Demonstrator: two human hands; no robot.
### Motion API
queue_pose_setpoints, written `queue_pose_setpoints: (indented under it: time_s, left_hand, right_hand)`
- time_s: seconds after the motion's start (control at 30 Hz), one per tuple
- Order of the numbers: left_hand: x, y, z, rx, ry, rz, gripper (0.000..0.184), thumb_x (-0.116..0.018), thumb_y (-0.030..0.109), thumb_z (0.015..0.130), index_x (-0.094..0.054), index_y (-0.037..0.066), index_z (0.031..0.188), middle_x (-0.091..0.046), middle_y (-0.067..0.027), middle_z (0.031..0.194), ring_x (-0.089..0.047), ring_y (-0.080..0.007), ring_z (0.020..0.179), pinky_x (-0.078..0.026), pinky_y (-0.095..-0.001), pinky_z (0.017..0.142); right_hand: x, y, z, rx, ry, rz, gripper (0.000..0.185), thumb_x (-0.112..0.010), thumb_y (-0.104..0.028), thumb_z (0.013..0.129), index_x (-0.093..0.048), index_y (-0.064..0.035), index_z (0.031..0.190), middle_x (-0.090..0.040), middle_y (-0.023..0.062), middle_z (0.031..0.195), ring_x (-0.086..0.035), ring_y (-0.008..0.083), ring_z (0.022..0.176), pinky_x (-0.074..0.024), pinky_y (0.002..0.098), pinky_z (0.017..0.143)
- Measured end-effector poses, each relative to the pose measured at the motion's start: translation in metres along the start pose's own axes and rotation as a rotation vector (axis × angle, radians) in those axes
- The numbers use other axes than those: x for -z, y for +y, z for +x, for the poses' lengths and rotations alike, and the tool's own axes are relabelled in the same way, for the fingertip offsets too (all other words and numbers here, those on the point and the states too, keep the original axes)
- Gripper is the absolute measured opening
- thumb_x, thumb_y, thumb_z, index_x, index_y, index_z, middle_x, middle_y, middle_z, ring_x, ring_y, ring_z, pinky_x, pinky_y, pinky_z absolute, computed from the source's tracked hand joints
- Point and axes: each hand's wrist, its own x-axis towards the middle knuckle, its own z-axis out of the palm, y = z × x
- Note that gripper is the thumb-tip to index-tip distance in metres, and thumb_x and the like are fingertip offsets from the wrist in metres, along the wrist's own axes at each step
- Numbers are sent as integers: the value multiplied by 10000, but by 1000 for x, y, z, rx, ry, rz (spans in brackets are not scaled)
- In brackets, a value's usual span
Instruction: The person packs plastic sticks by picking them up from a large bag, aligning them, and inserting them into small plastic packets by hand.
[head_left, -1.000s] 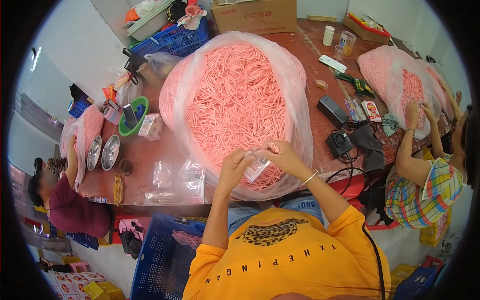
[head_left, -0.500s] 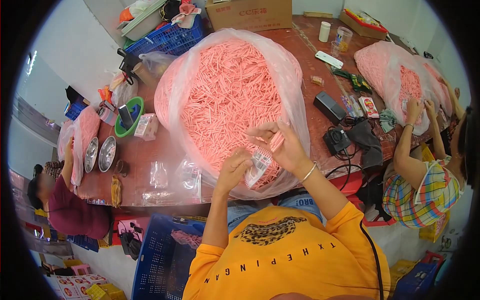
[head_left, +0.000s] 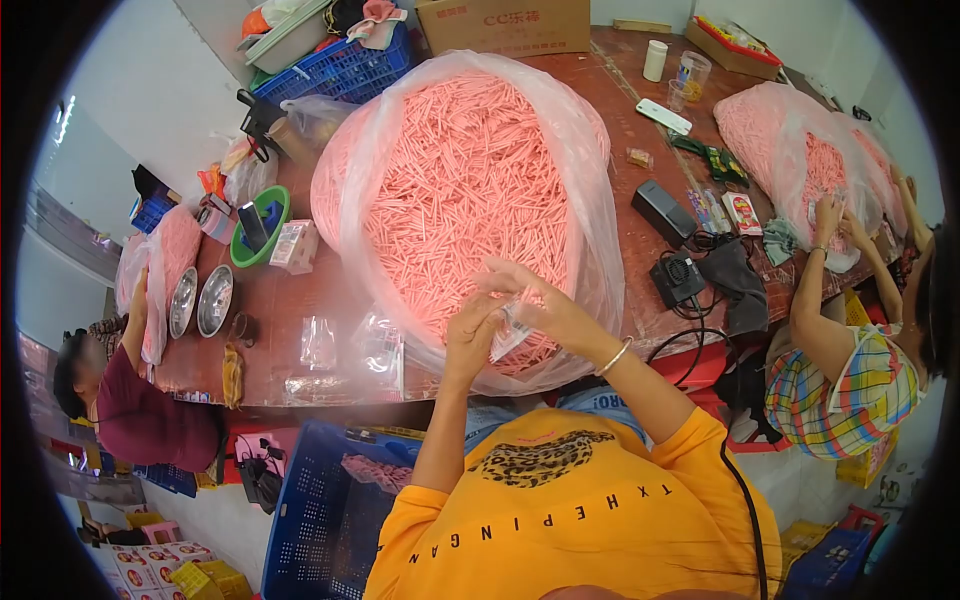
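A large clear plastic sack [head_left: 595, 240] full of thin pink sticks [head_left: 465, 190] stands wide open on the table in front of me. Over its near edge, my left hand [head_left: 472, 335] pinches a small clear printed packet [head_left: 510, 338]. My right hand [head_left: 552, 315], with a bangle at the wrist, is closed at the packet's mouth. A few pink sticks show between its fingers and the packet; the fingers partly hide them.
Flat clear packets [head_left: 318, 343] lie on the red-brown table [head_left: 270, 365] to my left, near a green basin [head_left: 286, 205] and metal bowls [head_left: 215, 300]. A black adapter [head_left: 675, 280] and cables lie right. A blue crate [head_left: 300, 520] stands below. Co-workers sit on both sides.
My right hand has come down and left, bringing the bunch of pink sticks to the packet's mouth. My left hand still holds the packet, shifted slightly.
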Motion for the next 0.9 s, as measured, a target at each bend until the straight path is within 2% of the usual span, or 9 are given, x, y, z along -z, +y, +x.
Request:
queue_pose_setpoints:
  time_s: [0.07,0.27,0.37,0.43,0.53,0.63,0.77,0.8,0.9]
  left_hand:
    - [0,-4,0,4,75,-65,170,-584,32,932,-686,-19,1057,-644,-49,881,-565,-166,880,-430,-301,873]
    - [3,-19,-1,104,104,-142,200,-583,51,945,-667,-26,1109,-657,-74,1011,-588,-164,965,-444,-284,899]
    - [4,-17,2,33,124,39,249,-591,90,955,-643,-28,1168,-651,-85,1049,-589,-164,991,-451,-286,896]
    - [8,-2,7,11,200,194,259,-623,94,927,-644,-20,1158,-657,-98,1043,-601,-182,994,-449,-294,904]
    - [6,23,5,144,246,-115,262,-638,108,918,-638,-6,1154,-657,-61,1022,-599,-146,986,-458,-281,886]
    - [11,40,-7,512,91,-191,218,-633,110,918,-649,8,1109,-648,-14,980,-581,-102,928,-461,-259,829]
    - [50,27,-34,366,165,17,177,-619,123,923,-656,16,1059,-633,1,917,-544,-83,836,-446,-245,752]
    - [62,41,-34,310,274,127,109,-579,96,947,-652,21,976,-571,31,827,-490,-52,762,-408,-222,681]
    - [139,29,-52,413,662,132,129,-579,128,967,-646,38,903,-590,23,842,-504,-55,761,-428,-232,677]
  right_hand:
    - [14,5,1,80,37,-107,555,-618,-395,954,-454,-10,1318,-568,136,1279,-550,190,1178,-423,346,1016]
    - [20,-8,-10,-181,3,-756,392,-684,-278,893,-569,20,1119,-608,140,1052,-582,276,1067,-456,347,932]
    - [49,33,-8,271,225,-1117,311,-677,-183,885,-615,22,1110,-616,103,1002,-579,182,942,-464,319,842]
    - [49,28,-8,189,268,-872,277,-680,-159,867,-603,30,1054,-606,147,976,-589,251,939,-465,349,834]
    - [35,14,-11,45,199,-678,252,-675,-144,860,-600,34,1023,-596,157,962,-579,284,921,-464,367,826]
    - [12,13,-4,37,128,-631,239,-667,-139,865,-604,33,1019,-587,133,934,-563,253,880,-461,356,807]
    - [-17,22,9,128,-2,-753,196,-654,-124,880,-611,31,992,-591,105,908,-564,172,848,-455,307,777]
    - [-20,23,11,99,1,-678,182,-648,-123,885,-613,27,981,-593,99,900,-563,161,840,-455,300,769]
    - [-15,28,11,-21,42,-529,148,-635,-123,900,-621,17,948,-603,81,880,-560,143,814,-456,286,746]
